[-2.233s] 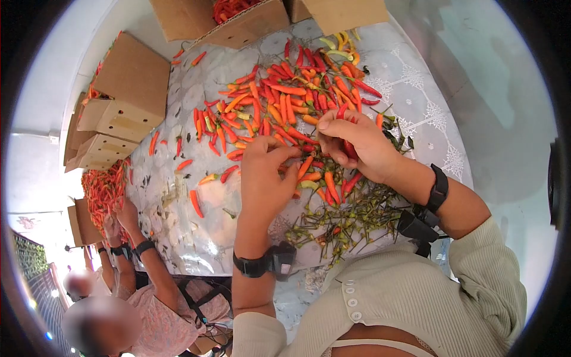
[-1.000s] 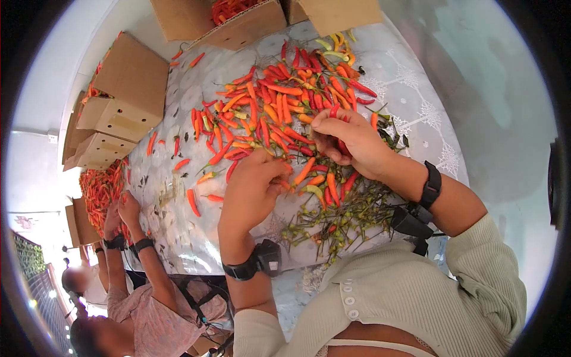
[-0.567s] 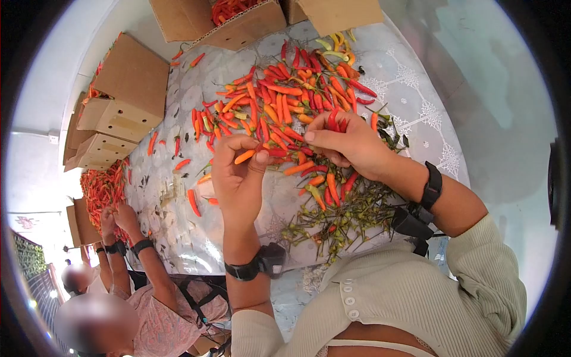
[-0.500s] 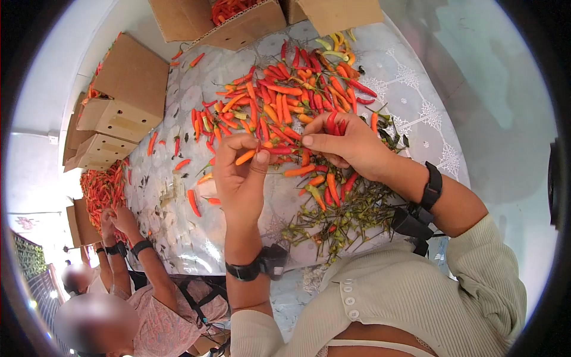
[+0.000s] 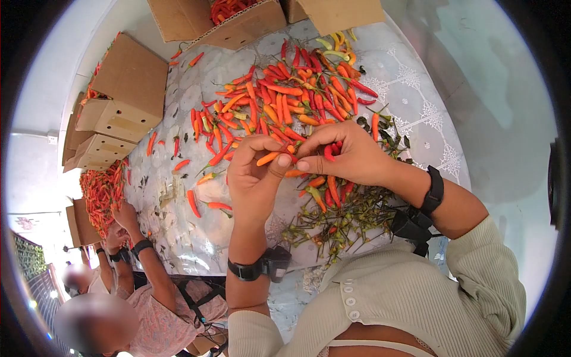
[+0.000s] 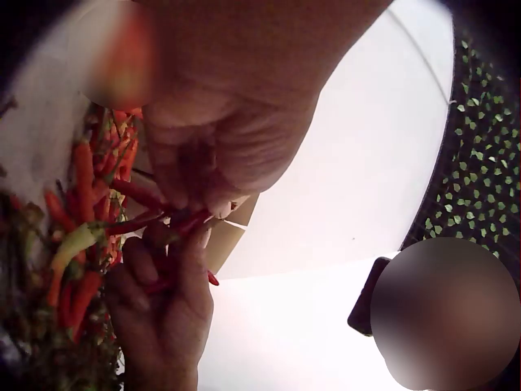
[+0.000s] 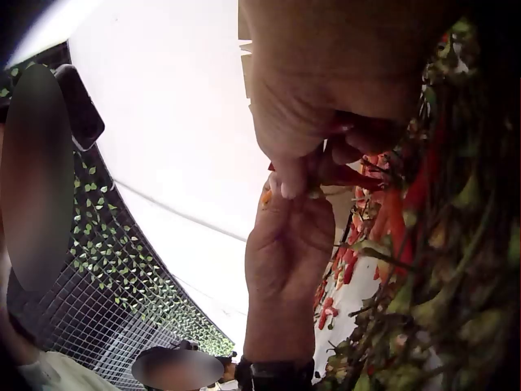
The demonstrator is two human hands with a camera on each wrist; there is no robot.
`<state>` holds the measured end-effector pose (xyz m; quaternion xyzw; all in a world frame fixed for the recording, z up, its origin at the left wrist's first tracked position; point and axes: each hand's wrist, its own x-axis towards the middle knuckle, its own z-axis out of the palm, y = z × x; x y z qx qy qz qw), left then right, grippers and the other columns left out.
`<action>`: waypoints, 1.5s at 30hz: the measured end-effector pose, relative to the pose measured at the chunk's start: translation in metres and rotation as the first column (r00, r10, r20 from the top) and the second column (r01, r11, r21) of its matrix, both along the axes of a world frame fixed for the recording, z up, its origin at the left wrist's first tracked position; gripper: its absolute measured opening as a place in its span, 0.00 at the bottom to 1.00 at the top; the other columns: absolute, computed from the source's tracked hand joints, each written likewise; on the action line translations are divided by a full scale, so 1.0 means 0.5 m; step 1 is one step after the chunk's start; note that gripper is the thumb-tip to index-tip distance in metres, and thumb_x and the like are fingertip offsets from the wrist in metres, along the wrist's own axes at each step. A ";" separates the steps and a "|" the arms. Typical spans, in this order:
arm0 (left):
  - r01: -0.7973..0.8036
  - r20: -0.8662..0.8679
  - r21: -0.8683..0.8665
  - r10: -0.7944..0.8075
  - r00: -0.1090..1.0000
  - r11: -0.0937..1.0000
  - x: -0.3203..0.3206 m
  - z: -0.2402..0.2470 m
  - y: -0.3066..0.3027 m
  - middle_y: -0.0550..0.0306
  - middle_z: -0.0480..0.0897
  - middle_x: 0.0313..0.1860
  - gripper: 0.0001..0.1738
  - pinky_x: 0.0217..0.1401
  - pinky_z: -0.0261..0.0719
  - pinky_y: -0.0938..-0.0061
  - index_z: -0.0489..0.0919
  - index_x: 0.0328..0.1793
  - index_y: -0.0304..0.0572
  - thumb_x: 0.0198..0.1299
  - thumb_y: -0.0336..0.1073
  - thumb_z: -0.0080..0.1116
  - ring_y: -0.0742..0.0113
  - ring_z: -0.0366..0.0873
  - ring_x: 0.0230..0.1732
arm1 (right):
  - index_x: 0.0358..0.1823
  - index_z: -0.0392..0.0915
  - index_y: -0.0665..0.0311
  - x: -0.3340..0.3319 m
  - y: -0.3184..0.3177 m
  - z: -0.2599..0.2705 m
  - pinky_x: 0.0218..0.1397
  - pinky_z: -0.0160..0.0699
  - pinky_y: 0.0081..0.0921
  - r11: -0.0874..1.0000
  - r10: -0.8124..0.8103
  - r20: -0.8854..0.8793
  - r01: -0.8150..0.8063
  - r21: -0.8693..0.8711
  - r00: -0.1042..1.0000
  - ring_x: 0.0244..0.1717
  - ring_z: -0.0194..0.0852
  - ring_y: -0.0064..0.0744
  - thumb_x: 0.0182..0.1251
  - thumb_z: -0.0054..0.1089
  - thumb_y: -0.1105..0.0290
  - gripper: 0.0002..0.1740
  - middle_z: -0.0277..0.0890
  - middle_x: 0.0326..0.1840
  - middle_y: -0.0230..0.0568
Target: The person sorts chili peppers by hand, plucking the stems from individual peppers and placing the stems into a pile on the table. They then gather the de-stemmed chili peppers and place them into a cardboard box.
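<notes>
In the head view the left hand [image 5: 256, 178] pinches an orange chili [image 5: 267, 159] and the end of a red one between thumb and forefinger. The right hand [image 5: 348, 152] meets it fingertip to fingertip, with red chilies [image 5: 330, 151] held in its curled fingers. Behind both hands spreads a pile of red and orange chilies [image 5: 285, 91]. Green stems [image 5: 339, 229] lie heaped below the right hand. The left wrist view shows red chili [image 6: 191, 221] between the fingertips of both hands; part of the grip is hidden.
Cardboard boxes [image 5: 134, 80] with chilies stand at the left, and another box [image 5: 244, 30] at the far edge. Yellow chilies [image 5: 345, 44] lie near the far end. At the lower left another person's hands [image 5: 124, 217] are over a second chili heap [image 5: 101, 190].
The left hand has moved slightly right and the right hand slightly lower and left, so their fingertips are now together. The other person's hands have shifted at their heap.
</notes>
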<state>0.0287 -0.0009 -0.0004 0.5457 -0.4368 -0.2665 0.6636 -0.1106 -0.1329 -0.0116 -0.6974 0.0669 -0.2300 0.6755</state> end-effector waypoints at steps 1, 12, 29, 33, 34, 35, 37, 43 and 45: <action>-0.001 0.050 0.003 0.001 0.999 1.000 -0.002 0.002 -0.001 0.59 0.74 0.44 0.11 0.43 0.79 0.78 0.75 0.44 0.38 0.57 0.28 0.65 0.73 0.74 0.44 | 0.34 0.82 0.68 -0.001 -0.002 -0.001 0.35 0.69 0.18 0.999 0.006 -0.017 -0.006 -0.039 1.000 0.30 0.71 0.17 0.58 0.70 0.62 0.15 0.77 0.26 0.29; -0.017 -0.113 0.168 0.037 0.993 0.986 -0.021 0.018 -0.006 0.59 0.79 0.37 0.11 0.25 0.67 0.85 0.74 0.49 0.38 0.65 0.35 0.57 0.77 0.73 0.29 | 0.39 0.75 0.64 -0.010 -0.007 0.024 0.22 0.63 0.13 0.874 -0.008 -0.160 0.085 0.479 0.987 0.21 0.67 0.11 0.63 0.62 0.67 0.09 0.76 0.25 0.28; 0.073 0.028 0.235 -0.082 0.996 0.969 -0.021 0.013 0.000 0.67 0.73 0.25 0.08 0.28 0.64 0.86 0.76 0.33 0.38 0.60 0.32 0.63 0.83 0.66 0.26 | 0.36 0.79 0.64 -0.006 -0.001 0.019 0.24 0.63 0.13 0.931 0.051 -0.096 -0.013 0.364 0.994 0.23 0.65 0.11 0.63 0.66 0.63 0.12 0.73 0.25 0.24; 0.219 -0.014 0.148 -0.220 0.975 0.964 -0.013 0.009 0.001 0.66 0.74 0.25 0.09 0.30 0.66 0.85 0.76 0.33 0.38 0.59 0.32 0.64 0.82 0.68 0.27 | 0.34 0.77 0.61 -0.012 -0.003 0.022 0.18 0.53 0.13 0.824 0.203 -0.102 -0.114 0.555 0.974 0.17 0.57 0.11 0.65 0.63 0.57 0.14 0.70 0.21 0.23; 0.240 -0.024 0.155 -0.240 0.971 0.958 -0.016 0.014 0.002 0.65 0.75 0.26 0.08 0.30 0.66 0.84 0.76 0.33 0.38 0.59 0.32 0.64 0.82 0.68 0.27 | 0.34 0.77 0.60 -0.013 -0.004 0.019 0.18 0.52 0.13 0.795 0.229 -0.088 -0.134 0.591 0.970 0.17 0.56 0.10 0.65 0.63 0.57 0.14 0.70 0.21 0.23; 0.262 -0.034 0.162 -0.260 0.965 0.951 -0.021 0.022 0.005 0.65 0.75 0.26 0.08 0.30 0.66 0.84 0.76 0.33 0.38 0.59 0.33 0.64 0.81 0.69 0.27 | 0.33 0.76 0.59 -0.013 -0.008 0.014 0.18 0.50 0.13 0.765 0.252 -0.073 -0.153 0.626 0.965 0.16 0.56 0.10 0.66 0.62 0.57 0.14 0.70 0.21 0.22; 0.275 -0.060 0.161 -0.268 0.961 0.948 -0.027 0.026 0.004 0.64 0.76 0.26 0.09 0.27 0.64 0.85 0.76 0.34 0.39 0.60 0.34 0.64 0.82 0.67 0.25 | 0.33 0.75 0.59 -0.012 -0.013 0.013 0.17 0.49 0.12 0.732 0.257 -0.047 -0.163 0.662 0.965 0.16 0.55 0.10 0.65 0.63 0.58 0.13 0.69 0.21 0.22; 0.093 -0.086 0.111 -0.083 0.993 0.989 -0.019 0.013 0.001 0.64 0.77 0.28 0.08 0.27 0.63 0.86 0.76 0.37 0.39 0.60 0.33 0.64 0.82 0.67 0.25 | 0.36 0.76 0.60 -0.018 -0.009 0.035 0.19 0.55 0.11 0.858 0.175 -0.092 -0.106 0.502 0.980 0.19 0.61 0.09 0.62 0.67 0.63 0.10 0.72 0.23 0.23; 0.073 -0.146 0.109 -0.056 0.988 0.991 -0.013 0.014 0.003 0.65 0.76 0.32 0.07 0.38 0.71 0.83 0.77 0.39 0.38 0.59 0.29 0.64 0.79 0.73 0.34 | 0.38 0.77 0.63 -0.016 -0.004 0.037 0.20 0.53 0.11 0.884 0.143 -0.083 -0.090 0.459 0.986 0.19 0.61 0.09 0.60 0.69 0.64 0.12 0.72 0.24 0.24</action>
